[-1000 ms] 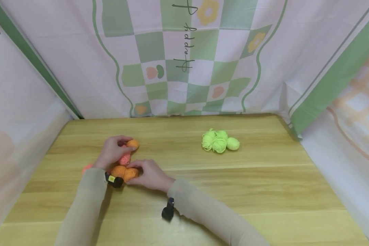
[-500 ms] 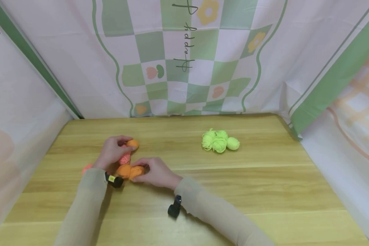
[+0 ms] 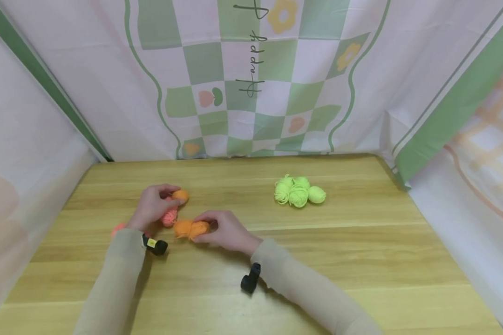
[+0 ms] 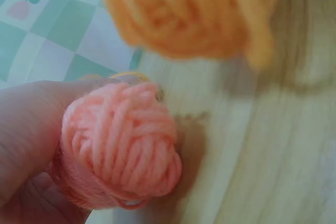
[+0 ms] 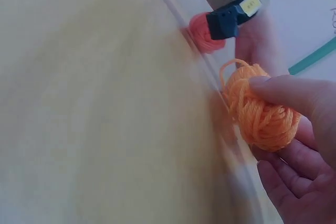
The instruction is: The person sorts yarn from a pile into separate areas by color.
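Note:
My left hand (image 3: 152,206) pinches a small orange yarn ball (image 3: 180,196) between thumb and fingers at the left of the table. A pink yarn ball (image 3: 169,217) lies just below that hand; the left wrist view shows the pink ball (image 4: 123,140) close against the palm side. My right hand (image 3: 230,231) grips a pair of orange yarn balls (image 3: 191,229) to the right of the pink one. In the right wrist view the thumb presses on the orange yarn (image 5: 262,114). Another pink ball (image 3: 118,228) is partly hidden behind the left sleeve.
Several lime-green yarn balls (image 3: 298,191) sit together at the back right of the wooden table (image 3: 339,260). A printed cloth (image 3: 272,65) hangs behind the table, with more cloth at both sides.
My right hand has moved right and slightly away from me, carrying the orange pair away from the left wrist. My left hand has stayed in place on its orange ball.

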{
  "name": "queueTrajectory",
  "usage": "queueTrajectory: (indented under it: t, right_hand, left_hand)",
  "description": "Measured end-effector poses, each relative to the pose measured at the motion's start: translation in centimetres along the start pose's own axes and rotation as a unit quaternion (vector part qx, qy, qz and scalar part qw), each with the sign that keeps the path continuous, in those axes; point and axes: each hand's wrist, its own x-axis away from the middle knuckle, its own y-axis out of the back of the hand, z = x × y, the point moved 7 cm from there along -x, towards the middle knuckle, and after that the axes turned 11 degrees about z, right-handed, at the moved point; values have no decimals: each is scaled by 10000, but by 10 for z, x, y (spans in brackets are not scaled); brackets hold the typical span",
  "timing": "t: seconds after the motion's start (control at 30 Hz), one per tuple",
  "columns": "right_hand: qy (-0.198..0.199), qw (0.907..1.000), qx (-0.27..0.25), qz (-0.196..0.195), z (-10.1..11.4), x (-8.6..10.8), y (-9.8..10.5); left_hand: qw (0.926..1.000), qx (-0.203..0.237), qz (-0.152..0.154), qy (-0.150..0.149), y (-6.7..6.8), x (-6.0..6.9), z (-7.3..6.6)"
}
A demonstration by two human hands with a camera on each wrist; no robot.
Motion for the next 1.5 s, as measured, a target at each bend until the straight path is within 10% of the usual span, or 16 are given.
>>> queueTrajectory:
  t: [1.5]
  right_hand:
    - [-690,9864,-381,-1440,-46,-4,92]
  left_hand:
    - [9999,91,-35,40,0,-1,2]
